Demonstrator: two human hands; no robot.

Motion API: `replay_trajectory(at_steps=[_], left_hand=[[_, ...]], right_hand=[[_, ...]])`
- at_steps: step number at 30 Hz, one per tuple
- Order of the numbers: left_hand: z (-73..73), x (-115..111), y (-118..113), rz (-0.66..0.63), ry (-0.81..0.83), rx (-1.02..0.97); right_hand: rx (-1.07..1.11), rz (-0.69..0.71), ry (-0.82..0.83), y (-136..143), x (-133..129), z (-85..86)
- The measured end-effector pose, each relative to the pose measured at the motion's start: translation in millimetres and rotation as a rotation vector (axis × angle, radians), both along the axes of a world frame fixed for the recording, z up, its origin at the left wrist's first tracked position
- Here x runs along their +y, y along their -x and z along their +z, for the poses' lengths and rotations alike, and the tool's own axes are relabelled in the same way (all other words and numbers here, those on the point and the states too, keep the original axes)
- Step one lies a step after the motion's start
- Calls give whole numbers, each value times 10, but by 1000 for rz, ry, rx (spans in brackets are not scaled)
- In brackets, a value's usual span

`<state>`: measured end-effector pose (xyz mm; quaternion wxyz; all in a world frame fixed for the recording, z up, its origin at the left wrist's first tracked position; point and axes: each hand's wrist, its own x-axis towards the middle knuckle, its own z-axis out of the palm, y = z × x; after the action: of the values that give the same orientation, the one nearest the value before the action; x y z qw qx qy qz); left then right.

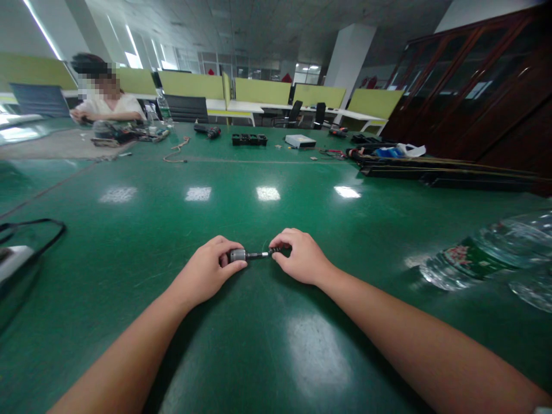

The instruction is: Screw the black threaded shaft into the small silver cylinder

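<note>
Between thumb and fingers, my left hand (211,267) is closed around a short grey metal cylinder (238,255) that looks like a small motor. A thin shaft (257,255), dark with a bright section, runs from the cylinder toward the right. At the shaft's right end my right hand (299,256) pinches a small dark ridged piece (274,250), partly hidden by the fingers. Whether this piece is joined to the shaft or only touches it, I cannot tell. Both hands rest low over the green tabletop (241,201).
Clear plastic bottles (474,259) lie at right. A black cable (47,221) and white block (15,261) are at left. Across the table are a power drill (207,131), a black tray-like part (249,140), a grey box (301,141) and long dark bars (431,167). A person (110,106) sits far left.
</note>
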<state>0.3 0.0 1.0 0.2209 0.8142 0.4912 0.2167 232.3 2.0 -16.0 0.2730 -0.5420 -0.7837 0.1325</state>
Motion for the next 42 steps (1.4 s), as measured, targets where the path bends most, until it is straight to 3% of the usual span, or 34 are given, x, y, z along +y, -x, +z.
replay_trajectory(at_steps=[6, 14, 36, 42], left_hand=[[-7, 6, 2, 3, 3, -2], [-8, -27, 2, -81, 15, 10], [1, -40, -14, -131, 28, 16], [11, -47, -20, -135, 29, 8]], right_hand=[[28, 69, 0, 28, -40, 9], [273, 219, 70, 110, -105, 30], [250, 308, 100, 102, -134, 28], [139, 293, 46, 112, -125, 45]])
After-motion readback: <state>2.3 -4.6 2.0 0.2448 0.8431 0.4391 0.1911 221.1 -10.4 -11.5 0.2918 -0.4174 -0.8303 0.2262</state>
